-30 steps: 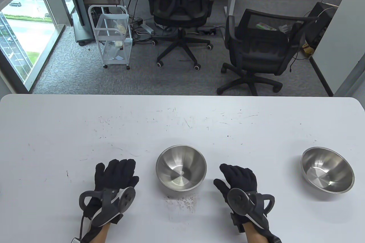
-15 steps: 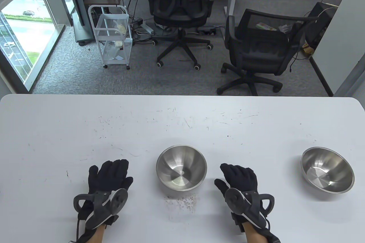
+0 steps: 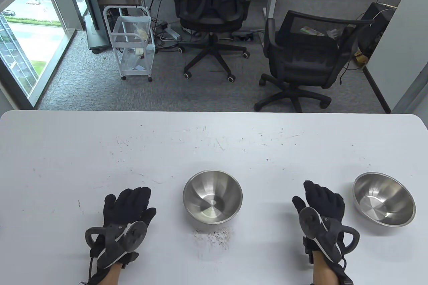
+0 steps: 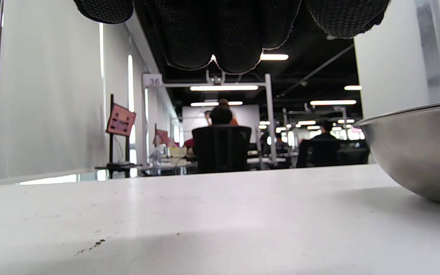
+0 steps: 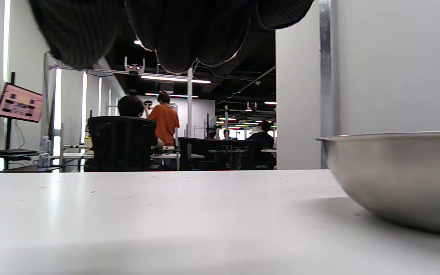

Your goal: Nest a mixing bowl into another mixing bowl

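Note:
Two steel mixing bowls stand upright on the white table [image 3: 67, 151]. One bowl [image 3: 212, 196] is at the centre front; it shows at the right edge of the left wrist view [image 4: 418, 152]. The other bowl [image 3: 384, 199] is at the right; it shows in the right wrist view [image 5: 399, 175]. My left hand [image 3: 128, 203] lies flat on the table, left of the centre bowl, holding nothing. My right hand [image 3: 322, 199] is between the two bowls, close to the right bowl's left side, fingers extended, not touching it and holding nothing.
Dark specks and crumbs [image 3: 214, 235] lie on the table in front of the centre bowl. Beyond the far table edge are two office chairs [image 3: 301, 57] and a white cart [image 3: 132, 44] on the floor.
My right hand has moved right, from beside the centre bowl to just left of the right bowl. My left hand slid slightly left and back earlier, then stayed still.

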Motion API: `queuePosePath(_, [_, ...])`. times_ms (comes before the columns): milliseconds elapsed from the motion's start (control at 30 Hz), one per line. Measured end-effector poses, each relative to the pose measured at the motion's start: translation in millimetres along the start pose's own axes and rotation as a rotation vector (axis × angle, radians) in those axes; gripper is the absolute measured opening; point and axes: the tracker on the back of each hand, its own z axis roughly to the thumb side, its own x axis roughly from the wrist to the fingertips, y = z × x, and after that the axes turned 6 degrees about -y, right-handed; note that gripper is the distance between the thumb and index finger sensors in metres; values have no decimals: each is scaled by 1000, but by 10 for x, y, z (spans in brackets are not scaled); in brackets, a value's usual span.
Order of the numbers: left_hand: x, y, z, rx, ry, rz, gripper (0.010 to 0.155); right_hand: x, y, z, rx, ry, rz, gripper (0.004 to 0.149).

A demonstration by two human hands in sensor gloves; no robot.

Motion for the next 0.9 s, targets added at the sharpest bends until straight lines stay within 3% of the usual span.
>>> queuePosePath(200, [-6, 11, 18, -31, -17, 12, 67, 84, 61, -426, 5, 152, 42, 64])
queuePosePath(367, [-14, 31, 8, -51, -17, 23, 67, 95, 123, -671, -96, 244, 80, 65])
queuePosePath(900, [-30, 17, -23, -67, -10, 8, 66, 166, 408, -943, -227, 349, 188, 58])
